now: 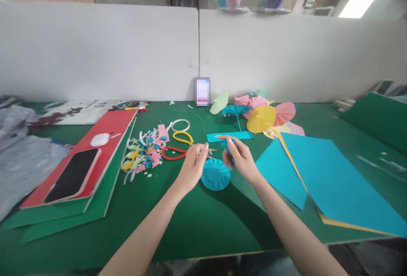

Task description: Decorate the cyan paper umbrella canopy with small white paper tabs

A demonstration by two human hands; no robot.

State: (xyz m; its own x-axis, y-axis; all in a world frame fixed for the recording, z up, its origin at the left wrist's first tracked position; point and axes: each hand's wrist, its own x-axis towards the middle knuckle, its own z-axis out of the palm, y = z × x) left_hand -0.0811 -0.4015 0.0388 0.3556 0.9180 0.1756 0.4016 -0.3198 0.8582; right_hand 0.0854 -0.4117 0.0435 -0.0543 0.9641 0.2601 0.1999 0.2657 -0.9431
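Note:
A pleated teal paper circle lies on the green table, between my two hands. My left hand is at its left edge, fingers curled and pinched near the rim. My right hand is just above and to the right of it, with thumb and fingers pinching a small piece of teal paper. A teal paper strip lies just beyond my fingers.
Teal paper sheets over a yellow one lie at the right. Paper umbrellas stand at the back. Scissors and paper scraps lie left of centre. A phone and white earbud case rest on red board. White dividers stand behind.

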